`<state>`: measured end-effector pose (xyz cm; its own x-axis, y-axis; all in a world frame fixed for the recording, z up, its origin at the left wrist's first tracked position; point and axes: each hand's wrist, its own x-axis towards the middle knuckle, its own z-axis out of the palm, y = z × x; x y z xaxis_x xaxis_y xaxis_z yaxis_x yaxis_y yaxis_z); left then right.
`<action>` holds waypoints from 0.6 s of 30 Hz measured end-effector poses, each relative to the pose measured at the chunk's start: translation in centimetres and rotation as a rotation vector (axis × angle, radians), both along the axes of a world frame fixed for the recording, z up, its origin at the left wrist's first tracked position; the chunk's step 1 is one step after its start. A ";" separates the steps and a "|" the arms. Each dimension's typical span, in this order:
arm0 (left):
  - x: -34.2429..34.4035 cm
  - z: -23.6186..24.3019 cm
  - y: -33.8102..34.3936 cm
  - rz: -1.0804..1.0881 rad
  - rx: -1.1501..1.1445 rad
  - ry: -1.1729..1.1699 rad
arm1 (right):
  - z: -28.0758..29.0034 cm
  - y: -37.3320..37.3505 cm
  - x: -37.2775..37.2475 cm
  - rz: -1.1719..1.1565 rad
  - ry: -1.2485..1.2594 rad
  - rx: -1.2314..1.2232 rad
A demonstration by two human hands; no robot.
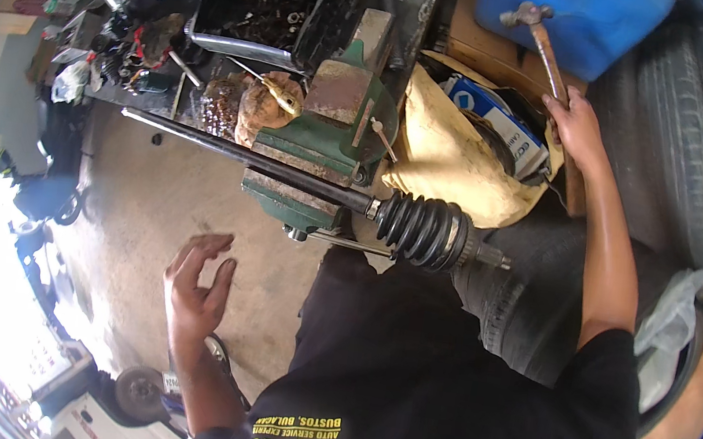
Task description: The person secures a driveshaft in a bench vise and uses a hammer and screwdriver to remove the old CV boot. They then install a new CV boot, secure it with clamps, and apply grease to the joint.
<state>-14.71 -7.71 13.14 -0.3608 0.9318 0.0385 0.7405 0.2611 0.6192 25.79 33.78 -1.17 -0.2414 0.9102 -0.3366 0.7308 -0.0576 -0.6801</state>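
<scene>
A ball-peen hammer [548, 57] with a wooden handle is raised at the upper right, and my right hand [578, 129] is closed round the handle's lower part. My left hand [199, 286] hangs in the air at the left, fingers apart and nothing in it. Between them, a green bench vise [308, 144] has a drive axle [236, 153] lying across its jaws. The axle's bare shaft points left. At its right end are a black ribbed rubber boot [423, 232] and a splined metal stub [490, 256]. Neither hand touches the axle.
Behind the vise, the workbench carries a black bin [263, 17] of small metal parts and a crumpled brown rag [264, 110]. Right of it are a yellow sack [444, 156] with a blue-and-white box, a blue container [573, 18] and large tyres [674, 129]. Vehicles stand at lower left.
</scene>
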 end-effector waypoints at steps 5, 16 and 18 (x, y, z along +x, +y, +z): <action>3.3 -2.3 5.7 -0.472 -0.080 -0.325 | 13.0 -18.0 -1.8 -0.219 0.439 -0.003; 6.5 -7.9 8.5 -0.887 0.038 -0.330 | 17.5 -39.7 -13.8 -0.525 0.429 -0.015; 7.2 -8.6 8.4 -0.828 0.008 -0.431 | 17.3 -40.7 -14.6 -0.576 0.376 -0.055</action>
